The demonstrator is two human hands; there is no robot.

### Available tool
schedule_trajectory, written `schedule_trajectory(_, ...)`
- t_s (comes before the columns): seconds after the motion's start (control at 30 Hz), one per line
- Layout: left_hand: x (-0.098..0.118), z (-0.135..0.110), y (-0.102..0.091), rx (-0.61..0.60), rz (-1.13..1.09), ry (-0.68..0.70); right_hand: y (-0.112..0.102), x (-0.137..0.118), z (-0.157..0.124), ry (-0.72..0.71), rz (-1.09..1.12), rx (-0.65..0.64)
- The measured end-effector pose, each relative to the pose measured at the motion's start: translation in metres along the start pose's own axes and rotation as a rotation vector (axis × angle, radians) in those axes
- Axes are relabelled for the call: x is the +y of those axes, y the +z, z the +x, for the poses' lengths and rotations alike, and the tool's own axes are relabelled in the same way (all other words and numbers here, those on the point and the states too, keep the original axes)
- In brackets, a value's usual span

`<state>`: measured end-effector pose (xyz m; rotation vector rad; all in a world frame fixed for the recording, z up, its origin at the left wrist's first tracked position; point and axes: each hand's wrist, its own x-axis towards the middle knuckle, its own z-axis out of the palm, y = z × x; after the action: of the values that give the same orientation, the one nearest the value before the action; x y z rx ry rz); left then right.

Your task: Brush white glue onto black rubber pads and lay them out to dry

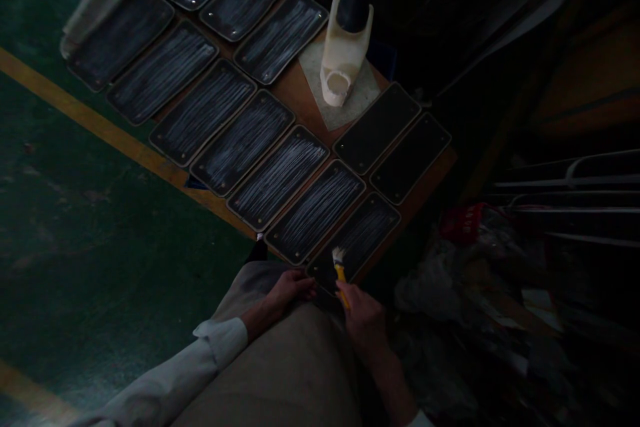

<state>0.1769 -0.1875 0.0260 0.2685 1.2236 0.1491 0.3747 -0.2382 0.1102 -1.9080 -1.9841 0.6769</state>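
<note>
Wooden table (pixel 295 97), streaked black panels (pixel 277 177), green floor (pixel 100 247).
Our right hand (pixel 367 320) grips a yellow brush (pixel 341 273); left hand (pixel 290 290) clasps nearest panel (pixel 357 237).

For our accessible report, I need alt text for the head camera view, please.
In dim light, the right hand holds a yellow-handled brush on the nearest black rectangular panel, the left hand at its edge. More white-streaked black panels lie in rows on a brown wooden table.

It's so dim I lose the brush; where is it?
Head view, bottom centre: the yellow-handled brush is in the right hand, bristles on the nearest streaked black panel, just right of the left hand.
</note>
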Motion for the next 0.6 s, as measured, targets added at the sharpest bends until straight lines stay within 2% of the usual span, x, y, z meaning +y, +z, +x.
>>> schedule_trajectory(0.1, 0.0, 0.001, -0.001, -0.02, 0.022, -0.001, 0.001, -0.022, -0.018, 0.025, 0.138, -0.084)
schedule_trajectory(0.17, 0.001, 0.0, -0.002, -0.019, 0.038, -0.003, -0.008, -0.021, -0.014, 0.069, 0.202, -0.096)
schedule_trajectory(0.23, 0.002, -0.002, -0.001, -0.014, 0.046, -0.006, -0.023, -0.007, 0.004, 0.11, 0.205, -0.038)
schedule_trajectory(0.4, 0.004, -0.004, 0.001, 0.004, 0.06, 0.009, -0.047, 0.051, 0.068, 0.141, 0.059, 0.165)
schedule_trajectory(0.5, 0.002, -0.003, 0.0, -0.004, 0.044, 0.019, -0.043, 0.067, 0.087, 0.13, -0.025, 0.219)
schedule_trajectory(0.6, 0.0, -0.002, 0.0, -0.007, 0.012, 0.018, -0.028, 0.056, 0.077, 0.054, -0.071, 0.163)
